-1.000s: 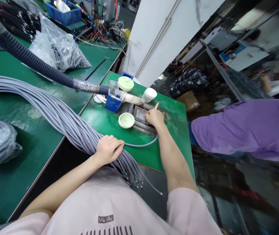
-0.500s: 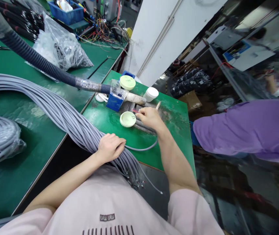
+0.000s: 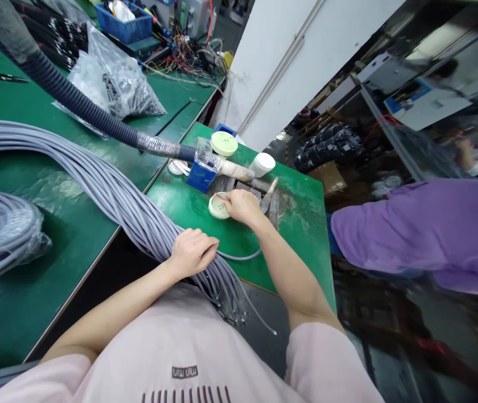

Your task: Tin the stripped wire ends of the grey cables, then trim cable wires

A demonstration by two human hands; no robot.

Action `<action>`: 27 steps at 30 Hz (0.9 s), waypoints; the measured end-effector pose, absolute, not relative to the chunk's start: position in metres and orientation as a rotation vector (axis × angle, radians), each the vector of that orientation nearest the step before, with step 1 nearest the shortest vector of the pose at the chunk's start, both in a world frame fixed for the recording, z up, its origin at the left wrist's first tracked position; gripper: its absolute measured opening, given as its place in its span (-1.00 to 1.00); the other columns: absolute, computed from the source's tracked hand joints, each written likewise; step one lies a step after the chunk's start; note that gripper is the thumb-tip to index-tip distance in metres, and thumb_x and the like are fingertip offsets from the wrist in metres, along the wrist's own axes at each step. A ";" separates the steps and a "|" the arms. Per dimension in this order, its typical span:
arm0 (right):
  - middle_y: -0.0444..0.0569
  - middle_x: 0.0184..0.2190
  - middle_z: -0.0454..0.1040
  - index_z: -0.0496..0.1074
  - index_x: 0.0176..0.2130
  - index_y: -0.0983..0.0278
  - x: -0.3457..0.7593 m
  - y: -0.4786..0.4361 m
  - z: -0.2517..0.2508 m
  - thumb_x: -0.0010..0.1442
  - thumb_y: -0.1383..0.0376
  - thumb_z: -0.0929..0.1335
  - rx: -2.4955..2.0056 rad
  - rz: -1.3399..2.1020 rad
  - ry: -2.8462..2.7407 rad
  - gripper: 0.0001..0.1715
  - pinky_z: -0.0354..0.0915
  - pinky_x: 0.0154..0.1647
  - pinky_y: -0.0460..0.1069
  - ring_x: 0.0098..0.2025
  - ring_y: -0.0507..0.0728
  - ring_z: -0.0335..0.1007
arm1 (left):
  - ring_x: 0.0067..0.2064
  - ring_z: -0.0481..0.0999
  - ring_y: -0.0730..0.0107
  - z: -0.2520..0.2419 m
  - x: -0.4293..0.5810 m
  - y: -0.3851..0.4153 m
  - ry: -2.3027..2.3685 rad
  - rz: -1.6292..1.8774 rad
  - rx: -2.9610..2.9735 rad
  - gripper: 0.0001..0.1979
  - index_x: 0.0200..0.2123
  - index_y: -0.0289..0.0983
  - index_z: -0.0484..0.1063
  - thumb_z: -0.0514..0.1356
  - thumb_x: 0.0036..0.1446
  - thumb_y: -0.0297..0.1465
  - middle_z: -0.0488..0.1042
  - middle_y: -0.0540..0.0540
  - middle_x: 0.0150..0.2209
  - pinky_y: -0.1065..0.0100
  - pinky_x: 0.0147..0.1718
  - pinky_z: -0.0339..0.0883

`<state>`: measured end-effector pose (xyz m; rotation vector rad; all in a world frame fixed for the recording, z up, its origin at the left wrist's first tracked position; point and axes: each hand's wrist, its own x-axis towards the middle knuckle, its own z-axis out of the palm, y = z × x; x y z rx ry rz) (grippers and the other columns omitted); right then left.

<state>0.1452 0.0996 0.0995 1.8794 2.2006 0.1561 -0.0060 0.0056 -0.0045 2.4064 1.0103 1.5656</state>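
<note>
Bright light covers the green table point(image 3: 306, 224), while the dim far right seems blurred.

Pale pink shirt point(image 3: 172, 330) with short sleeves point(image 3: 325, 358); dark rectangular label point(image 3: 184, 372) bearing pale lettering, above a row of dark vertical bars point(image 3: 193, 395).

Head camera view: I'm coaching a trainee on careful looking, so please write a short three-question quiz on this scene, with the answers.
1. Which of the person's hands holds thin wires at the open pale green dish?
2. True or false: the left hand touches the bundle of grey cables.
3. What colour is the small box under the front part of the ribbed hose? A: red; B: blue; C: yellow.

Key:
1. The right hand.
2. True.
3. B.
</note>
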 end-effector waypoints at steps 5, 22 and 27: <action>0.08 -0.22 0.59 0.57 -0.26 0.26 0.173 0.097 0.117 0.24 0.18 0.23 2.001 0.157 2.245 -0.63 0.21 -0.27 -0.03 -0.17 0.19 0.47 | -0.46 0.34 0.43 -0.005 -0.006 0.006 1.000 1.569 2.398 -0.86 -0.33 -0.27 0.47 0.11 0.21 -0.43 0.46 -0.01 -0.54 0.30 -0.44 0.05; 0.18 -0.15 0.57 0.59 -0.15 0.27 0.238 0.128 0.087 0.21 0.20 0.26 2.384 0.141 1.820 -0.62 0.32 -0.10 0.05 -0.07 0.28 0.48 | -0.46 0.36 0.43 -0.004 -0.007 0.006 0.979 1.581 2.405 -0.91 -0.32 -0.27 0.46 0.15 0.18 -0.44 0.47 0.00 -0.53 0.30 -0.45 0.07; 0.18 -0.18 0.57 0.60 -0.21 0.28 0.241 0.130 0.083 0.18 0.21 0.28 2.425 0.105 1.835 -0.65 0.31 -0.12 0.04 -0.08 0.28 0.48 | -0.47 0.36 0.44 -0.004 -0.006 0.007 0.989 1.582 2.400 -0.89 -0.32 -0.26 0.46 0.14 0.19 -0.44 0.46 0.00 -0.54 0.31 -0.45 0.08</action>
